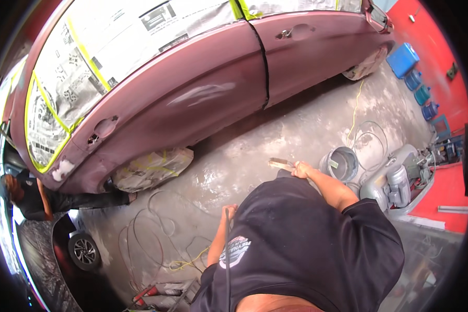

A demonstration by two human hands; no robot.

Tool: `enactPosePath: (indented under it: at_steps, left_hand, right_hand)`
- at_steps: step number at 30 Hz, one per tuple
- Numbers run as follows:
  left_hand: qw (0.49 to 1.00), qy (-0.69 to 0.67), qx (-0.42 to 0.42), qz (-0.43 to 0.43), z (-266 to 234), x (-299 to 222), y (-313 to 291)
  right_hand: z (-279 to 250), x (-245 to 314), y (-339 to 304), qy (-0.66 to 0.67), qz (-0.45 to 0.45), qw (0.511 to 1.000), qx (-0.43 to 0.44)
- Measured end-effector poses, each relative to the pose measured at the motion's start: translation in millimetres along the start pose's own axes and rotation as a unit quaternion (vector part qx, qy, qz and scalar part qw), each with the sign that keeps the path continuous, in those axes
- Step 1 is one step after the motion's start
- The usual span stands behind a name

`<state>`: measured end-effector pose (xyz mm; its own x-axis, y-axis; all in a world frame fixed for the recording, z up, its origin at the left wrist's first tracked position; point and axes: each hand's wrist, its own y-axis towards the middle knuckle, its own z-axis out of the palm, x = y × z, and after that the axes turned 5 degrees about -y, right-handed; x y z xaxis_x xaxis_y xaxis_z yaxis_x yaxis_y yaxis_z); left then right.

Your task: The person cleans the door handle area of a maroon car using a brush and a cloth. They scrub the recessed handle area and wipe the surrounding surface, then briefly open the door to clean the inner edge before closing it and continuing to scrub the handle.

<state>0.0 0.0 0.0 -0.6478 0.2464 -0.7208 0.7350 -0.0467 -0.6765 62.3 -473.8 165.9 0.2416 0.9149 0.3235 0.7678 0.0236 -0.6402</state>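
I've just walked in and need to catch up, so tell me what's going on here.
The person's right hand holds a flat tan piece, a grey bucket to its right; the left hand is by the dark shirt, and whether it grips anything is unclear. Ahead is a dull reddish car, partly masked with paper and yellow tape. Another person is beside it, at the picture's left.

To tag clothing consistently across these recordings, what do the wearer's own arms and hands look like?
Both the left hand and right hand look ungloved, and the forearms are bare. The black shirt has short, loose sleeves and a roundish, light-coloured printed emblem on its chest. A dark cord runs down its front.
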Motion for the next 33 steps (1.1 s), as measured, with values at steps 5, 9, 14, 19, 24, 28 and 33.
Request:
enactPosePath:
  at_steps: [5,9,14,19,24,28,33]
  left_hand:
    - [0.997,0.013,0.072,0.002,1.3,-81.1,-42.6]
    - [0.99,-0.059,0.111,0.058,3.4,-74.9,-42.1]
    - [0.99,0.073,0.104,0.067,7.7,-86.2,-43.7]
    - [0.997,0.049,0.049,-0.036,15.3,-71.2,-25.7]
    - [0.993,0.067,0.092,0.009,33.1,-42.5,0.2]
    - [0.993,0.047,0.099,-0.036,60.0,-30.6,16.3]
    - [0.994,0.08,0.081,-0.006,90.2,-32.7,19.9]
  right_hand:
    - [6.9,-10.6,-19.0,0.017,0.051,0.998,0.024]
    - [19.1,-21.6,-14.6,0.004,0.039,0.999,0.004]
    - [33.0,-37.2,-16.9,0.025,0.05,0.998,-0.01]
    - [13.0,-18.4,-37.5,0.015,0.051,0.999,0.0]
    - [-4.2,-18.4,-64.3,-0.009,0.053,0.999,-0.004]
    - [-13.2,-34.6,-86.2,0.006,0.052,0.998,-0.015]
    - [-19.5,-58.2,-109.1,0.002,0.083,0.996,0.016]
